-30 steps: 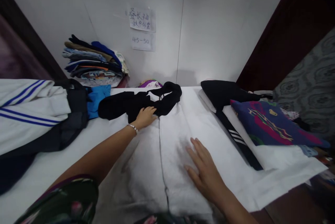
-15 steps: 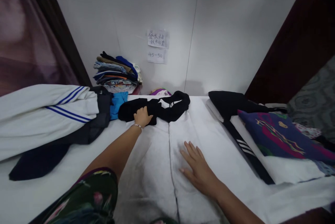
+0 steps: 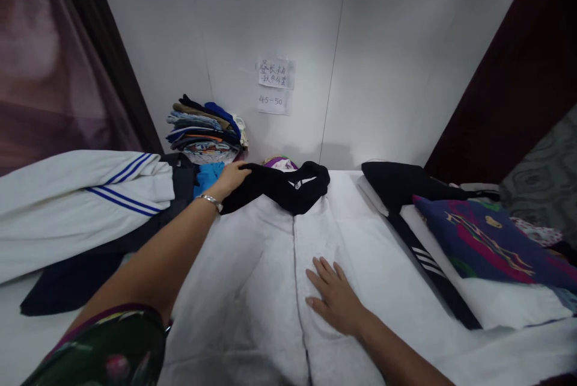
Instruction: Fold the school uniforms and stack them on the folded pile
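A white jacket [image 3: 252, 266] with black shoulder fabric and a black collar [image 3: 311, 193] lies front side up, its dark front seam running toward me. My left hand [image 3: 232, 178] is closed on the black fabric at the jacket's left shoulder, near the far edge of the table. Part of that fabric is hidden behind the wrist, which wears a silver bracelet. Flat on the white front, right of the seam, rests my right hand [image 3: 333, 296], fingers spread and holding nothing.
On the left lies a white garment with blue stripes [image 3: 121, 193] over dark clothing. Folded clothes [image 3: 205, 130] are stacked by the wall, beside a blue cloth [image 3: 208, 177]. At right are black garments [image 3: 396, 178] and a purple patterned one [image 3: 487, 235]. Handwritten paper notes [image 3: 274, 82] hang on the wall.
My left hand has moved left and away from me, drawing the black fabric out smoother along the shoulder. My right hand stays on the white front, slightly lower in view.
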Tool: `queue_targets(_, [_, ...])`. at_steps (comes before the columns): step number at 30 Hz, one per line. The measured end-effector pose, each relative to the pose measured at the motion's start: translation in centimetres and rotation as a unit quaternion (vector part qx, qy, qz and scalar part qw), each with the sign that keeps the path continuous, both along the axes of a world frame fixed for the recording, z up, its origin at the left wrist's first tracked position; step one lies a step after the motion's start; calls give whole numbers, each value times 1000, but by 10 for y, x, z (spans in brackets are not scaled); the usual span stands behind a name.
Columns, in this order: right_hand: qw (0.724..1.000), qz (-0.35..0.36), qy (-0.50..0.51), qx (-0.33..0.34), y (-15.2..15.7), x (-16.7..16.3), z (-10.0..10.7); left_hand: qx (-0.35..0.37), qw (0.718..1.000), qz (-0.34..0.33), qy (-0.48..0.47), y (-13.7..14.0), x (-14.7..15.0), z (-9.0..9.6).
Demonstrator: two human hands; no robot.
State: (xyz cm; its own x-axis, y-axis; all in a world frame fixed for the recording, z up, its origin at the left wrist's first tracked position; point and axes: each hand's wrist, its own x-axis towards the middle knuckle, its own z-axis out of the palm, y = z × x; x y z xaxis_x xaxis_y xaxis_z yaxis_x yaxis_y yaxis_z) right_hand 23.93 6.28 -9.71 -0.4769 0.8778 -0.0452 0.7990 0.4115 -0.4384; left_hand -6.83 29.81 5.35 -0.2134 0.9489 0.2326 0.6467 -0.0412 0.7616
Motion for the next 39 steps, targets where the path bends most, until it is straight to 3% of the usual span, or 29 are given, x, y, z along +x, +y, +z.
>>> queue_targets(3, [996,-20,74,-52,6,2,2,8,994,-106,20,-18,0,46])
queue_targets(5, [978,-63,184,-80,17,4,6,13,984,-170,54,-39,7,69])
queue_targets(7, [929,-128,329,-113,34,5,13,-1,971,-213,111,-71,23,81])
queue_targets(8, [889,-162,404,-140,44,5,17,-12,961,-235,149,-91,34,80])
queue_targets(10, [790,-218,531,-214,65,6,25,3,932,-305,197,-135,61,66])
queue_targets(12, [700,-245,607,-285,83,6,31,-12,900,-406,159,-176,87,37])
queue_targets(14, [648,-259,631,-339,94,5,31,-70,865,-485,108,-204,105,3])
queue_targets(16, [625,-277,628,-371,98,5,28,-102,868,-482,64,-212,112,-31])
queue_targets(20, [619,-292,634,-360,96,4,22,-82,945,-313,53,-187,101,-75])
queue_targets(23, [628,-287,658,-299,96,5,26,-149,968,-203,3,-169,94,-91])
queue_targets(25, [638,-272,671,-261,98,6,31,-246,946,-191,-88,-169,95,-96])
queue_targets(28, [648,-275,663,-256,97,11,35,-352,880,-211,-240,-180,103,-100])
queue_targets(30, [641,-286,668,-249,93,17,35,-364,854,-203,-313,-188,108,-101])
queue_targets(33, [637,-286,684,-211,85,27,31,-348,842,-177,-373,-198,111,-104])
queue_targets(37, [655,-322,627,-272,83,39,24,-406,792,-214,-402,-214,114,-109])
queue_targets(39, [665,-308,626,-267,91,44,21,-430,771,-238,-405,-223,116,-108])
